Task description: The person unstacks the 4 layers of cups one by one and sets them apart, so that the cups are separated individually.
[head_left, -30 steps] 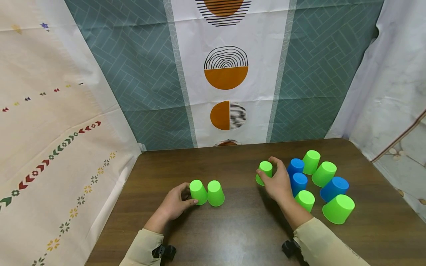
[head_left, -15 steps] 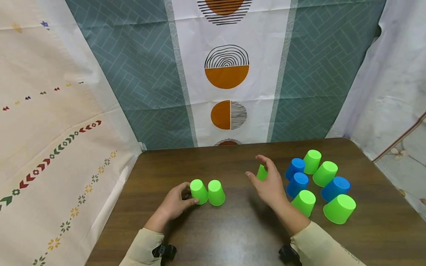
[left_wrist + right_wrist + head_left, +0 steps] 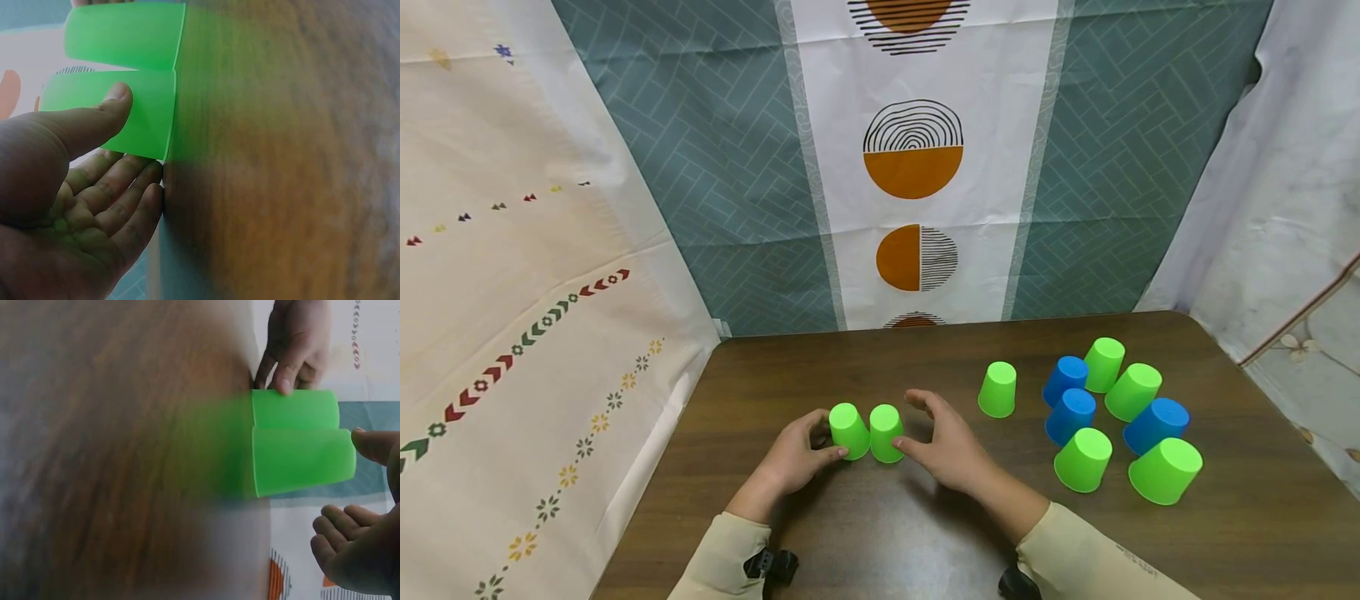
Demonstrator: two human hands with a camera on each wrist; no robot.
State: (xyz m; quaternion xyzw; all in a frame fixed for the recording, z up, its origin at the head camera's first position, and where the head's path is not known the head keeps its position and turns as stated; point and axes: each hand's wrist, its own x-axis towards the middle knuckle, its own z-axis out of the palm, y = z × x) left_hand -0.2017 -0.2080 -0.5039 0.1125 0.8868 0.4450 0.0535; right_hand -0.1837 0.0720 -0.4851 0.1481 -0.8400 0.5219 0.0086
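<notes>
Two green plastic cups stand upside down side by side mid-table, rims touching. My left hand (image 3: pixel 795 454) holds the left green cup (image 3: pixel 150 115), thumb on its near side and fingers round its outer side. My right hand (image 3: pixel 947 444) is at the right green cup (image 3: pixel 303 462), thumb beside its wall and fingers spread apart from it. Whether that thumb touches the cup I cannot tell. Another upturned green cup (image 3: pixel 997 390) stands alone behind the right hand.
On the right of the brown wooden table (image 3: pixel 925 542) stand several upturned cups, among them a blue cup (image 3: pixel 1155 426) and a large green cup (image 3: pixel 1164 472). A patterned cloth (image 3: pixel 913 167) hangs behind the table's back edge.
My right hand has let go of the lone green cup and moved left to the pair. That cup stays where it was. My left hand has not visibly moved.
</notes>
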